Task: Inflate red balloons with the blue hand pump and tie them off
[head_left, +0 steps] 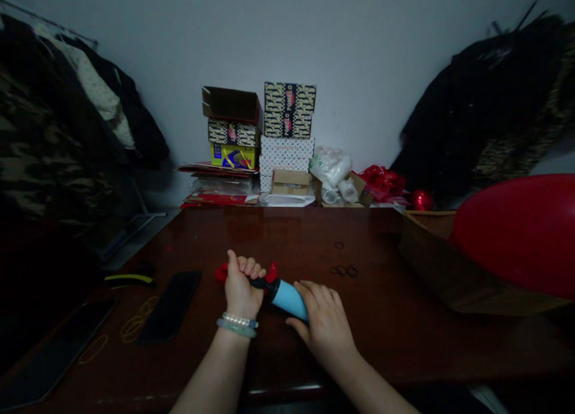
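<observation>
A balloon hand pump (290, 300) with a light blue barrel and a black end lies slantwise between my hands, just above the table. My left hand (242, 285) is closed around the black end, thumb pointing up. Red rubber, which looks like an uninflated balloon (221, 273), sticks out on the far side of that fist, and a red bit (272, 272) shows beside the fingers. My right hand (326, 318) wraps the other end of the blue barrel and hides it. Beaded and green bracelets circle my left wrist.
On the brown table (287, 234) lie black rings (345, 271), yellow rubber bands (135, 327), a dark phone (171, 306) and a dark tablet-like slab (58, 354). A box (426, 270) with a big red balloon (521, 234) stands right. Stacked boxes (287, 153) line the wall.
</observation>
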`<action>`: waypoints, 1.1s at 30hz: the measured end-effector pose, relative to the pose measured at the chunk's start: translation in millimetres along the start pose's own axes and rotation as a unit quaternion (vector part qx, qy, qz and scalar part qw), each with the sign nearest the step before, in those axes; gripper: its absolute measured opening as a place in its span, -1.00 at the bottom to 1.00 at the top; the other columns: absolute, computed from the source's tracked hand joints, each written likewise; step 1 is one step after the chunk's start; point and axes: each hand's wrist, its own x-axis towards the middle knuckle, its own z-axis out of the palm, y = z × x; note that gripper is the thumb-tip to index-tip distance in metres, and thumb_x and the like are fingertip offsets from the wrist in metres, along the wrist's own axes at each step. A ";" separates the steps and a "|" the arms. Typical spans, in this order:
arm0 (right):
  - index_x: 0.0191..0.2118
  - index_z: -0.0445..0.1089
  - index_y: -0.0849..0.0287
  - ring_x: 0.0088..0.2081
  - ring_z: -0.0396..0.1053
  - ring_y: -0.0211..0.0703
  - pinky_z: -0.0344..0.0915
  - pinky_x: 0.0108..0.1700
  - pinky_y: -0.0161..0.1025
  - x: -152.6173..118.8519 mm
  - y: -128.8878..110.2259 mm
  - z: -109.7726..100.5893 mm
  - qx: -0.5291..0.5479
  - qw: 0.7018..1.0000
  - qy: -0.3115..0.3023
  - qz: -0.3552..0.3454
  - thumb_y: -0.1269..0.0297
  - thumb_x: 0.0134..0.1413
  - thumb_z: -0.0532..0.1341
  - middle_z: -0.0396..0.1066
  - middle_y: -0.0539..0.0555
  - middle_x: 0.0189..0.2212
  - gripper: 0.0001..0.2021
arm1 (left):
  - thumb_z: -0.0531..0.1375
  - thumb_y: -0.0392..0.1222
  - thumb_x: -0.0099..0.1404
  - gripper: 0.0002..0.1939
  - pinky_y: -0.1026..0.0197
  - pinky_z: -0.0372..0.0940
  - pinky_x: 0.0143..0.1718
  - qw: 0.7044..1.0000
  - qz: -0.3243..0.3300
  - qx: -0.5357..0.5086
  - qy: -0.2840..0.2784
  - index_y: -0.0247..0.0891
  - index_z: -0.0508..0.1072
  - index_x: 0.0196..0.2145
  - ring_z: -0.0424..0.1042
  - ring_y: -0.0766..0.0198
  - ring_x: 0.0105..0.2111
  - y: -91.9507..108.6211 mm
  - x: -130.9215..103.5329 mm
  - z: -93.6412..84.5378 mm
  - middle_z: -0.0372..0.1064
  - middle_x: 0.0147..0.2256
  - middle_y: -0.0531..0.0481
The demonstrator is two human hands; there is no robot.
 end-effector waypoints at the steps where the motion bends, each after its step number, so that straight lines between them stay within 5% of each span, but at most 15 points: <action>1: 0.11 0.24 0.15 -0.03 0.27 0.10 0.16 0.01 0.04 1.6 1.5 -0.8 -0.006 1.000 0.014 0.003 0.26 -0.02 0.32 0.34 0.20 0.00 -0.46 | 0.18 0.07 0.20 -0.50 0.35 0.00 -0.66 1.000 0.008 -0.007 0.010 -0.24 -0.01 -0.61 -0.07 0.47 -0.72 -1.6 -0.9 0.4 -0.12 -0.69 0.20; 6: 0.09 0.25 0.13 -0.02 0.27 0.06 0.12 0.08 0.09 9.9 16.4 -3.9 -0.011 0.998 0.066 -0.002 0.34 0.06 0.25 0.34 0.18 -0.05 -0.56 | 0.08 0.14 0.25 -0.51 0.30 0.13 -0.59 0.997 0.058 -0.002 0.050 -0.24 0.02 -0.60 0.03 0.44 -0.68 -12.2 -9.4 7.3 -0.06 -0.67 0.18; 10: 0.07 0.24 0.15 -0.04 0.29 0.03 0.27 0.01 0.00 10.5 28.4 0.7 0.052 0.997 0.044 -0.023 0.33 0.04 0.27 0.34 0.17 -0.07 -0.56 | 0.09 0.18 0.23 -0.51 0.28 0.15 -0.58 0.994 0.085 0.061 0.039 -0.23 0.05 -0.60 0.06 0.42 -0.68 -12.3 -14.7 21.2 -0.03 -0.66 0.17; 17: 0.03 0.26 0.17 -0.09 0.32 0.05 0.32 -0.02 0.02 11.8 25.2 -4.0 0.127 0.992 0.012 -0.012 0.25 -0.01 0.33 0.39 0.17 -0.10 -0.53 | 0.09 0.13 0.25 -0.49 0.33 0.01 -0.70 0.991 0.030 0.133 0.013 -0.24 0.04 -0.65 -0.06 0.46 -0.74 7.3 -4.2 51.8 -0.11 -0.71 0.19; 24: 0.05 0.28 0.17 -0.06 0.31 0.04 0.30 0.01 0.02 12.8 33.7 -7.0 0.090 0.996 0.004 -0.003 0.36 -0.05 0.34 0.37 0.17 -0.09 -0.51 | 0.03 0.02 0.33 -0.53 0.34 0.01 -0.70 0.995 0.038 0.071 0.051 -0.24 0.02 -0.63 -0.07 0.46 -0.76 3.6 11.0 28.7 -0.11 -0.72 0.20; 33: 0.12 0.27 0.10 -0.09 0.34 -0.01 0.32 -0.02 -0.04 14.3 52.0 -30.4 0.050 0.998 -0.019 -0.029 0.27 0.03 0.30 0.38 0.16 -0.09 -0.50 | 0.01 -0.02 0.35 -0.56 0.34 0.01 -0.68 0.996 0.051 0.034 0.060 -0.24 0.00 -0.62 -0.05 0.48 -0.76 33.0 20.4 22.9 -0.12 -0.73 0.21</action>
